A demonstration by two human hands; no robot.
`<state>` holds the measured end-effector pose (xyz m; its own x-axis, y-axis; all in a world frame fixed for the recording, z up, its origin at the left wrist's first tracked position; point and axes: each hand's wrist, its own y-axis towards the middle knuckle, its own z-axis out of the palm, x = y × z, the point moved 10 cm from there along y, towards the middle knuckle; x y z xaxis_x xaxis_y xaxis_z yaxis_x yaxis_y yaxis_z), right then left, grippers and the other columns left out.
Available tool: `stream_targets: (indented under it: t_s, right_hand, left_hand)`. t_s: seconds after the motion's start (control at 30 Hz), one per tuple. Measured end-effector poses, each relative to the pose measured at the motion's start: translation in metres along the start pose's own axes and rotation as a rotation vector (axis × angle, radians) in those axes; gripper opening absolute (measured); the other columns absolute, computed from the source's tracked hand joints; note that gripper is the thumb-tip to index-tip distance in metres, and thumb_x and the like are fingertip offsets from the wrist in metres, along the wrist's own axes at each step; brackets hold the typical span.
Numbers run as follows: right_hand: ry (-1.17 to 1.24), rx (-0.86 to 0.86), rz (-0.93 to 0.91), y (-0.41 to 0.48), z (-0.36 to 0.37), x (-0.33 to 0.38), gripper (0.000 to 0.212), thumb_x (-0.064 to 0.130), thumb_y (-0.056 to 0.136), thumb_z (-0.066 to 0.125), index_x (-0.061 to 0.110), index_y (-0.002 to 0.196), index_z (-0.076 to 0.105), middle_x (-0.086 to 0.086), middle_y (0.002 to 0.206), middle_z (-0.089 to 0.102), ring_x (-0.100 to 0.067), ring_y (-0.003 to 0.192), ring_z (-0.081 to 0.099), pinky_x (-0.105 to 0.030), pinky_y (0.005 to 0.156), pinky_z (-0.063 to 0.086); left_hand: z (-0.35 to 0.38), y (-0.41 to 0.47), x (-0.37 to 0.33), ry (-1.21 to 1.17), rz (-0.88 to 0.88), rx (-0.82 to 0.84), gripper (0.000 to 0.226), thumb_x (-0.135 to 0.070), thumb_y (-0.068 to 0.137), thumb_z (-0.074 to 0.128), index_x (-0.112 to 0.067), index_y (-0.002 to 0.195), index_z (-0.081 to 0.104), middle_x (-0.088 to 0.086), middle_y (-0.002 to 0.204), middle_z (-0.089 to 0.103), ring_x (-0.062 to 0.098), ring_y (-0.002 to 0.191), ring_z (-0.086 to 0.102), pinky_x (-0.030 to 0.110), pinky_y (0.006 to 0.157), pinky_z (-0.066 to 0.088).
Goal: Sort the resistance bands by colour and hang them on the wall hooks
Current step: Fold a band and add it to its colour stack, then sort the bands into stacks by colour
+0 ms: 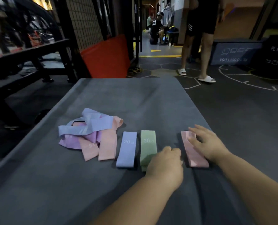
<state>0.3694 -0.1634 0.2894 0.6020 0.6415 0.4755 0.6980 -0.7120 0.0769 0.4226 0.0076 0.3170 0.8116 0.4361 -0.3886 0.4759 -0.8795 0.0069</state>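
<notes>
On the grey mat (135, 98) three flat bands lie side by side: a lavender band marked 20 (127, 149), a green band marked 30 (148, 146) and a pink band (194, 153). My right hand (204, 142) rests on the pink band with straight fingers. My left hand (166, 163) has curled fingers between the green and pink bands and covers the green band's near end; I cannot tell whether it holds anything. A loose pile (89, 132) of lavender, purple and peach bands lies to the left.
A person in white slippers (206, 78) stands past the mat's far right corner. An orange pad (105, 57) leans against a wire grid wall (83, 18) behind the mat. A black bench frame (29, 62) is at left, soft plyo boxes (235, 51) at right.
</notes>
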Motion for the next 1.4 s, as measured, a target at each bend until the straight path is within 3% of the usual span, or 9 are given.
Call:
stream_targets:
  t_s: [0.13,0.23,0.33,0.5,0.7,0.9,1.1,1.33,1.4]
  right_hand:
    - [0.0,-0.138,-0.18,-0.015,-0.008,0.064,0.03,0.034,0.091,0.059,0.022,0.118,0.067,0.002,0.127,0.058,-0.022,0.128,0.042,-0.026,0.109,0.025]
    - [-0.014,-0.1,-0.33,-0.033,0.004,0.135,0.022,0.03,0.091,0.062,0.021,0.109,0.071,0.006,0.111,0.064,-0.016,0.116,0.048,-0.006,0.096,0.02]
    - [-0.032,-0.016,-0.462,-0.052,0.033,0.2,0.023,0.029,0.091,0.061,0.022,0.111,0.071,0.0,0.108,0.068,-0.022,0.111,0.052,-0.018,0.093,0.032]
    - [-0.034,0.127,-0.574,-0.08,0.086,0.277,0.029,0.034,0.094,0.055,0.022,0.118,0.067,0.003,0.114,0.068,-0.018,0.109,0.054,-0.021,0.091,0.036]
    - [0.012,0.133,-0.426,-0.045,0.123,0.319,0.037,0.025,0.092,0.051,0.024,0.128,0.058,-0.004,0.123,0.058,-0.024,0.114,0.052,-0.032,0.094,0.043]
    - [-0.076,0.098,-0.248,0.0,0.149,0.33,0.048,0.025,0.094,0.044,0.036,0.14,0.041,-0.008,0.141,0.029,-0.031,0.134,0.025,-0.044,0.107,0.034]
    - [-0.07,0.062,-0.209,0.011,0.151,0.329,0.034,0.017,0.094,0.046,0.017,0.127,0.055,-0.009,0.134,0.046,-0.03,0.123,0.042,-0.038,0.1,0.039]
    - [0.578,-0.119,0.009,-0.024,0.116,0.299,0.011,0.017,0.089,0.06,0.024,0.093,0.067,0.007,0.093,0.066,-0.01,0.084,0.059,-0.011,0.069,0.041]
    - [0.713,-0.12,0.079,-0.038,0.119,0.291,0.021,0.015,0.085,0.063,0.035,0.086,0.056,0.007,0.086,0.065,-0.016,0.081,0.062,-0.022,0.072,0.047]
  left_hand:
    - [-0.034,-0.03,0.063,-0.041,-0.115,-0.073,0.022,-0.025,0.095,0.045,-0.021,0.113,0.056,0.001,0.116,0.05,0.026,0.105,0.054,0.033,0.082,0.042]
    - [-0.057,-0.056,0.118,-0.015,-0.24,-0.081,0.023,-0.032,0.095,0.045,-0.024,0.113,0.058,0.0,0.116,0.051,0.024,0.106,0.054,0.032,0.084,0.043]
    - [-0.076,-0.083,0.168,0.003,-0.368,-0.111,0.024,-0.035,0.094,0.046,-0.027,0.112,0.059,0.001,0.117,0.055,0.024,0.105,0.056,0.033,0.085,0.045]
    - [-0.076,-0.117,0.236,-0.018,-0.54,-0.097,0.027,-0.036,0.095,0.048,-0.027,0.12,0.057,0.0,0.123,0.053,0.022,0.114,0.05,0.032,0.09,0.045]
    - [-0.092,-0.121,0.273,-0.055,-0.565,-0.154,0.036,-0.037,0.096,0.045,-0.026,0.129,0.053,-0.001,0.127,0.053,0.023,0.119,0.048,0.032,0.093,0.044]
    - [-0.091,-0.113,0.292,-0.108,-0.564,-0.167,0.028,-0.038,0.095,0.044,-0.027,0.117,0.058,0.0,0.12,0.056,0.025,0.114,0.05,0.035,0.088,0.046]
    - [-0.087,-0.098,0.293,-0.154,-0.527,-0.205,0.022,-0.037,0.093,0.044,-0.023,0.099,0.06,0.002,0.108,0.057,0.029,0.105,0.053,0.033,0.082,0.045]
    - [-0.084,-0.089,0.274,-0.128,-0.482,-0.207,0.024,-0.035,0.097,0.038,-0.019,0.092,0.055,0.004,0.109,0.059,0.028,0.105,0.049,0.033,0.077,0.038]
    - [-0.085,-0.089,0.265,-0.019,-0.464,-0.174,0.023,-0.034,0.097,0.038,-0.021,0.098,0.056,0.003,0.113,0.059,0.027,0.109,0.047,0.033,0.077,0.034]
